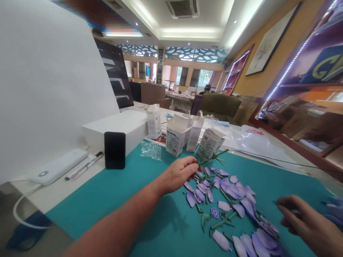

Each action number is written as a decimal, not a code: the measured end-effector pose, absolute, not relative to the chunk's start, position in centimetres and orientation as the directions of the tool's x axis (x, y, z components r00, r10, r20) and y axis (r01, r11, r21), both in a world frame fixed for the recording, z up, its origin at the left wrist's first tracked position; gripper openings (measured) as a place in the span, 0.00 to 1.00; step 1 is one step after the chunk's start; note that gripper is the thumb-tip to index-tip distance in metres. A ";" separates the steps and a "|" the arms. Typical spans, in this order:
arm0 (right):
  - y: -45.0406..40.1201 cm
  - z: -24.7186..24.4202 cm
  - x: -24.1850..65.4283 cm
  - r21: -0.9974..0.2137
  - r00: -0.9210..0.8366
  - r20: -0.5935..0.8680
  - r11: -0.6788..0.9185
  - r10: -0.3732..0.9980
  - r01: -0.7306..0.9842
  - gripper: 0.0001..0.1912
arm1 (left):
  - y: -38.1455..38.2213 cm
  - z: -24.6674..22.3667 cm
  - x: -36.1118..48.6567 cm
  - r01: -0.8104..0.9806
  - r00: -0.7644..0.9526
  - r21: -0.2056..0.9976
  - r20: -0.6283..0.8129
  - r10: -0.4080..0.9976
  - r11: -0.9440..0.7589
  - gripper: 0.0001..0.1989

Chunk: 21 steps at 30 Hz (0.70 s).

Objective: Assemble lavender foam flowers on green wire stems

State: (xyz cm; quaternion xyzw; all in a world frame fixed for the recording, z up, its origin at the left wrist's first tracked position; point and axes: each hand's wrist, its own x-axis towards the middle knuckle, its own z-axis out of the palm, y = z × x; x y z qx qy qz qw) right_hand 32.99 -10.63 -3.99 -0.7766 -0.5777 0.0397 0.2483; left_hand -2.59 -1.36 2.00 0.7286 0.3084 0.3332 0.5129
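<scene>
My left hand (180, 175) is pinched on a green plastic flower stem (211, 157) with thin branching leaves, raised above the far side of the pile. Below and to its right lie loose purple petals (233, 189), some overlapping, with green stem pieces (218, 223) among them. A round, openwork purple disc (214, 213) lies in the nearer part of the pile. My right hand (308, 217) is to the right of the petals, slightly blurred. Its fingers are loosely curled with a gap between them, and I see nothing in them.
A teal mat (93, 207) covers the table. Several opened white boxes (175, 137) stand behind the pile, beside crumpled clear plastic (151, 150). A black phone-like slab (114, 150) leans on a white box (115, 125); pens (84, 166) lie left. More purple pieces (334, 210) are far right.
</scene>
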 end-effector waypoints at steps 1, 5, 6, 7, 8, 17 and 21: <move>-10.2 -2.7 31.8 -0.503 0.271 0.172 -0.152 0.947 0.851 0.22 | -1.3 2.0 -2.6 0.102 0.590 0.953 0.174 0.788 -0.287 0.11; -8.5 1.4 26.0 -0.482 0.036 0.348 0.146 0.937 0.864 0.22 | -1.1 1.9 -2.6 0.120 0.599 0.937 0.194 0.777 -0.327 0.11; -8.2 1.9 24.6 -0.432 -0.022 0.409 0.215 0.912 0.876 0.19 | -1.1 1.9 -2.7 0.135 0.600 0.931 0.196 0.776 -0.339 0.11; -7.9 2.3 23.3 -0.395 -0.075 0.455 0.276 0.887 0.876 0.17 | -1.1 2.0 -2.7 0.152 0.598 0.924 0.196 0.777 -0.351 0.12; -7.8 2.6 22.0 -0.374 -0.097 0.486 0.307 0.868 0.875 0.15 | -1.1 2.0 -2.8 0.169 0.594 0.916 0.199 0.779 -0.363 0.12; -7.9 2.2 16.0 -0.366 0.021 0.548 0.216 0.836 0.905 0.12 | -1.7 2.7 -2.9 0.230 0.565 0.891 0.205 0.799 -0.392 0.12; -7.8 1.4 15.6 -0.366 -0.042 0.546 0.283 0.837 0.887 0.11 | -1.7 2.6 -2.8 0.251 0.573 0.879 0.202 0.794 -0.405 0.12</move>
